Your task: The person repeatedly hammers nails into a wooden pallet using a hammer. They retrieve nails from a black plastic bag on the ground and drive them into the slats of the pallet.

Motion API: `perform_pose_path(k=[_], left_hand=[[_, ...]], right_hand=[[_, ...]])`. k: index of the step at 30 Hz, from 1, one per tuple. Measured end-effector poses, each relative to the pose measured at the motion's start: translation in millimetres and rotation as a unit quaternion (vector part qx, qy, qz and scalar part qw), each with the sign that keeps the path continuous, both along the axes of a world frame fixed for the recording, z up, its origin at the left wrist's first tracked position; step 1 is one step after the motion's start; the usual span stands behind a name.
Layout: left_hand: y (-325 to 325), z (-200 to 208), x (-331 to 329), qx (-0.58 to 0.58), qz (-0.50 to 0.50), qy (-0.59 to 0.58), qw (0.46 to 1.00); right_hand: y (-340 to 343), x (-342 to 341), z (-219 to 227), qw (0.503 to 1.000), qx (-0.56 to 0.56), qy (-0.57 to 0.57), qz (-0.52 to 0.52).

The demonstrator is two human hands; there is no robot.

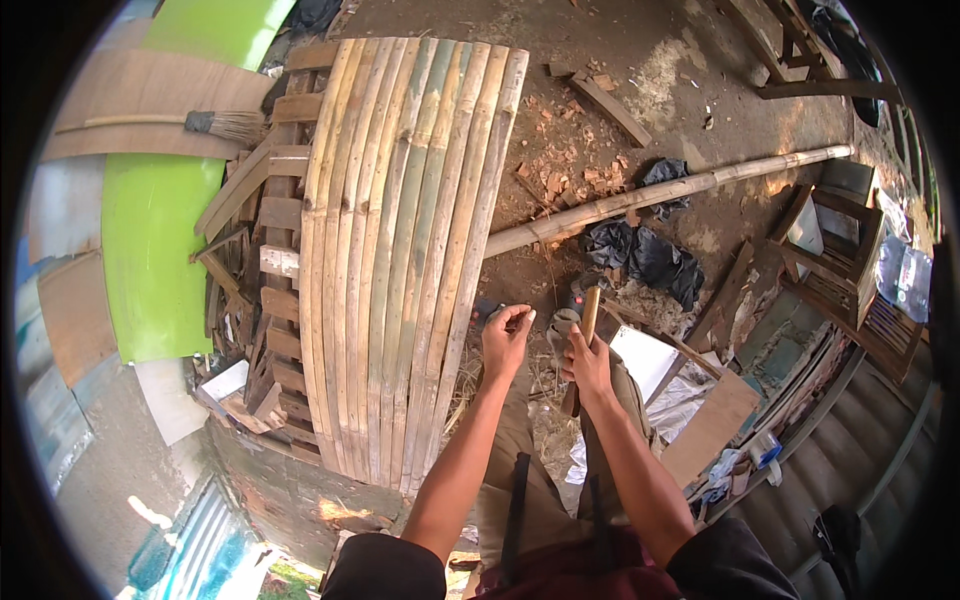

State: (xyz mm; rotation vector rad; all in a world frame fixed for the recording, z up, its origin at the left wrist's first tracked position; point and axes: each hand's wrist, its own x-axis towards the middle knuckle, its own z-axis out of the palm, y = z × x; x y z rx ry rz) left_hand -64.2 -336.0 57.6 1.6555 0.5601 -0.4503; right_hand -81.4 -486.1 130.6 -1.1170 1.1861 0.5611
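Note:
My left hand [507,338] is raised in front of me, its fingers pinched together. A small pale speck shows at the fingertips, too small to name. My right hand [588,365] is closed around a short brown wooden handle [590,312]. The handle's upper end sticks out above the fist and a darker end shows below it; any head or blade cannot be made out. To the left of both hands lies a row of bamboo poles [405,250] side by side. Neither hand touches them.
Under the bamboo is a slatted wooden frame [282,305]. One long bamboo pole [670,196] stretches to the right across the dirt floor. Black plastic bags [660,265], broken brick pieces [575,170] and a wooden chair [835,250] lie about. A broom [225,125] rests far left.

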Motion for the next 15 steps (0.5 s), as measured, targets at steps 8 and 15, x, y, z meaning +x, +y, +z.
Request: perform_pose_path(k=[8, 15], left_hand=[[-75.8, -50.0, 38.2, 0.037, -0.191, 0.028, 0.980], [-186.7, -191.5, 56.4, 0.062, -0.348, 0.016, 0.935]], right_hand=[[-110.8, -61.1, -131.0, 0.998, -0.039, 0.050, -0.026], [-213.8, -79.5, -271.9, 0.944, -0.278, 0.075, 0.158]])
